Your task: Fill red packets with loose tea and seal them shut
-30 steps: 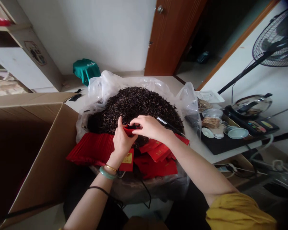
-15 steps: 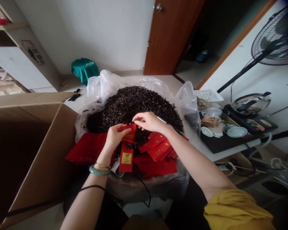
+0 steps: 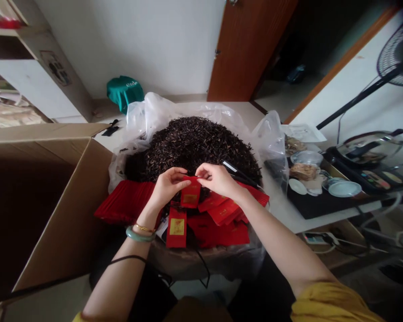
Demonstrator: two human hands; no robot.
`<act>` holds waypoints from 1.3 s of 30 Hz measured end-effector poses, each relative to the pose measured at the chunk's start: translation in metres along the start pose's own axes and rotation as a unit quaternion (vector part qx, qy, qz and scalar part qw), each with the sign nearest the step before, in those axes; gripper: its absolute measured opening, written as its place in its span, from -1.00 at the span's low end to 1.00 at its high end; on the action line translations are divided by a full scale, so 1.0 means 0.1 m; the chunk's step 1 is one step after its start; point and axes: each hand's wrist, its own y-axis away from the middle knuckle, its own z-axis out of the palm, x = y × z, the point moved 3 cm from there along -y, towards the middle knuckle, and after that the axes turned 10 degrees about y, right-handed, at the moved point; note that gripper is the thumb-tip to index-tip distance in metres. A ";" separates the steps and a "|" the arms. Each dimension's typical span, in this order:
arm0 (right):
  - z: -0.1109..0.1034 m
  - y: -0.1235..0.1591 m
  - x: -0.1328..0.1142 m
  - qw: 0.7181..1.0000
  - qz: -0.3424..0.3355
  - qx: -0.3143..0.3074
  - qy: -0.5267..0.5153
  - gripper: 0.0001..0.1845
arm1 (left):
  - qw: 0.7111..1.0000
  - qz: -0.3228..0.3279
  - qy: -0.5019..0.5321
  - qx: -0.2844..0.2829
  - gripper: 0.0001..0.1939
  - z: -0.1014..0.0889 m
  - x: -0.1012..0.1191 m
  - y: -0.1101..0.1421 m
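Between my two hands is a small red packet point(image 3: 190, 193) with a gold panel. My left hand point(image 3: 168, 185) pinches its upper left edge, and my right hand point(image 3: 218, 180) pinches its upper right corner. Behind them rises a heap of dark dried tea leaves point(image 3: 201, 141) in a clear plastic bag point(image 3: 272, 134). Left of my hands stands a tight row of red packets point(image 3: 124, 201). Another red packet with a yellow label point(image 3: 176, 228) lies just below. Several loose red packets point(image 3: 225, 210) overlap at the right, under my right wrist.
An open cardboard box point(image 3: 70, 210) stands at the left. On the right, a side table point(image 3: 342, 210) carries dishes, a glass jar point(image 3: 305, 163) and a kettle on a black base point(image 3: 369, 165). A dark pen-like tool point(image 3: 238, 172) rests by the leaves. A standing fan point(image 3: 398, 58) is at far right.
My right hand has come down onto the packet's upper right corner, having been just above it. The packet now hangs upright between both hands, slightly further right. The view has shifted a little.
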 end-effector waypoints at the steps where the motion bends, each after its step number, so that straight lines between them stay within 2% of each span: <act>1: 0.00 0.02 0.04 0.999 0.011 0.011 -0.032 -0.93 | 1.000 -0.011 0.005 -0.011 -0.51 0.00 0.01 0.00; 3: 0.00 0.05 0.10 0.996 0.031 0.022 -0.085 -0.92 | 0.999 -0.029 -0.002 -0.025 -0.52 0.00 0.01 0.00; 6: -0.04 0.05 0.11 0.992 0.034 0.030 -0.114 -0.87 | 0.999 -0.031 -0.040 -0.012 -0.65 -0.02 -0.01 0.01; 9: -0.06 0.02 0.10 0.996 0.030 0.036 -0.081 -0.79 | 0.998 -0.004 -0.057 0.021 -0.68 -0.03 -0.03 0.03; 12: -0.03 0.01 0.10 0.998 0.024 0.035 -0.039 -0.82 | 0.998 0.012 -0.049 0.032 -0.69 -0.02 -0.04 0.06; 17: 0.07 0.03 0.10 0.997 0.027 0.008 -0.077 -0.77 | 0.998 0.011 -0.049 0.027 -0.68 0.01 -0.03 0.12; 22: 0.11 0.04 0.04 0.997 0.011 0.023 -0.073 -0.83 | 0.997 0.029 -0.062 0.039 -0.68 0.06 -0.01 0.18; 24: 0.10 0.06 0.02 0.997 0.009 0.031 -0.077 -0.84 | 0.999 0.014 -0.039 0.030 -0.66 0.09 -0.01 0.21; 29: 0.11 0.15 -0.01 0.993 0.031 0.004 -0.113 -0.78 | 0.996 -0.078 -0.002 -0.036 -0.61 0.19 -0.02 0.33; 35: 0.16 0.26 -0.15 0.992 -0.005 0.018 -0.125 -0.76 | 0.990 -0.132 0.044 -0.007 -0.58 0.16 -0.06 0.55; 39: 0.16 0.26 -0.22 0.993 -0.010 0.033 -0.109 -0.81 | 0.988 -0.130 0.082 -0.001 -0.58 0.16 -0.12 0.58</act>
